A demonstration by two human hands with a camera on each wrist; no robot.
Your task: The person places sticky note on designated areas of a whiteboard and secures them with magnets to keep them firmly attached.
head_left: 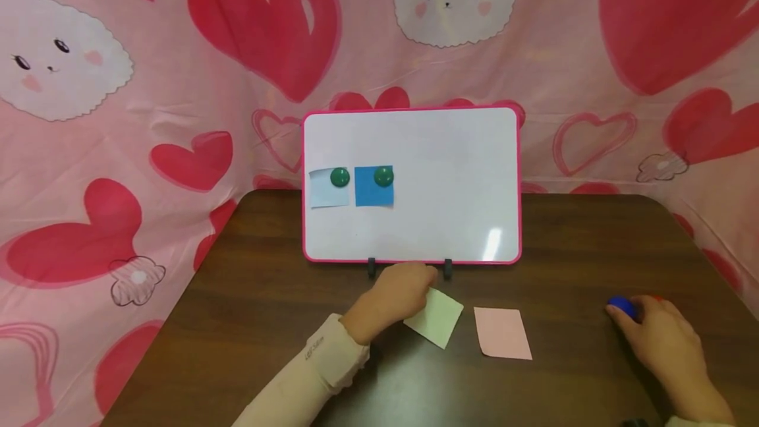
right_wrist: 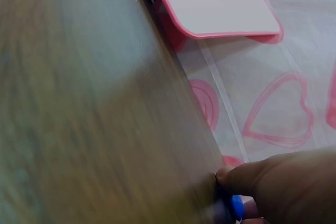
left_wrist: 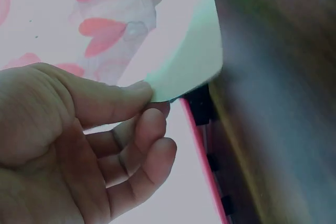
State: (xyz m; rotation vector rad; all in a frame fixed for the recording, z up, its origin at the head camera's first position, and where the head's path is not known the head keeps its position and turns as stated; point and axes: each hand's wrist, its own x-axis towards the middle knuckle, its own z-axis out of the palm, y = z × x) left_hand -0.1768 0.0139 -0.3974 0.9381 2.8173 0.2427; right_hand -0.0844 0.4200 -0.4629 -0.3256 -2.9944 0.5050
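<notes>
Low in the middle of the head view, the left hand (head_left: 396, 296) pinches the corner of a pale green paper note (head_left: 435, 317), a thin, matte square lying tilted on the dark wooden table (head_left: 249, 321); the left wrist view shows the thumb (left_wrist: 113, 98) pressing the note's edge (left_wrist: 191, 64) against the curled fingers. Just right of it lies a pink paper note (head_left: 503, 333), flat on the tabletop and apart from the green one. At the lower right of the frame the right hand (head_left: 667, 341) curls over a small, rounded, glossy blue magnet (head_left: 622, 307), and the right wrist view shows the fingertip and thumb closed around the blue piece (right_wrist: 237, 206) at the table's edge. Behind the notes, in the centre of the frame, stands a smooth white board (head_left: 450, 150) with a bright pink plastic frame and rounded corners, propped on two small dark feet. On its left half a whitish note (head_left: 326, 193) and a blue note (head_left: 370, 195) hang side by side, each pinned by a round green magnet (head_left: 340, 177). A thin pink cloth with red hearts (head_left: 267, 25) drapes the background.
</notes>
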